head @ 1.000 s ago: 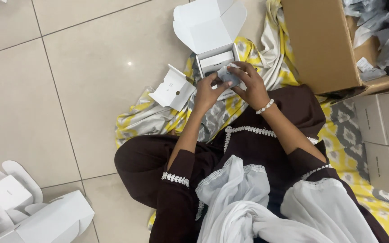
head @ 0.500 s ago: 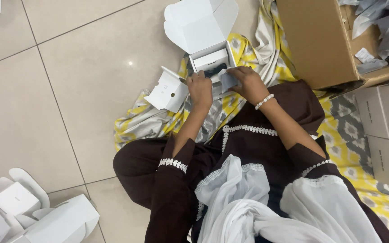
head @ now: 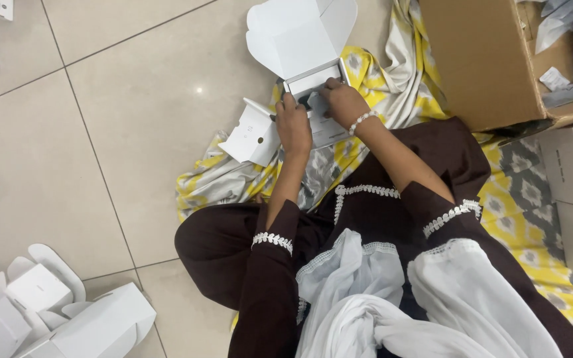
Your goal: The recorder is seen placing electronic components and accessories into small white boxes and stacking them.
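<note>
An open white carton [head: 300, 36] stands on the floor in front of me, its lid flaps raised and its tray [head: 313, 78] facing me. My left hand [head: 293, 126] and my right hand [head: 343, 103], which wears a bead bracelet, meet at the tray's front edge. Between them they grip a small dark item [head: 304, 101], held at the tray's mouth. My fingers hide most of the item. Both forearms reach forward from dark sleeves with white trim.
A smaller open white box [head: 253, 136] lies just left of my left hand. A large brown cardboard box [head: 485, 59] holding plastic-wrapped items stands at the right. A yellow and grey patterned cloth [head: 379, 73] lies under me. Several white cartons [head: 41, 311] are piled at lower left.
My hands have moved forward from above my lap to the open carton, carrying the small item to its tray. The view has shifted slightly.
</note>
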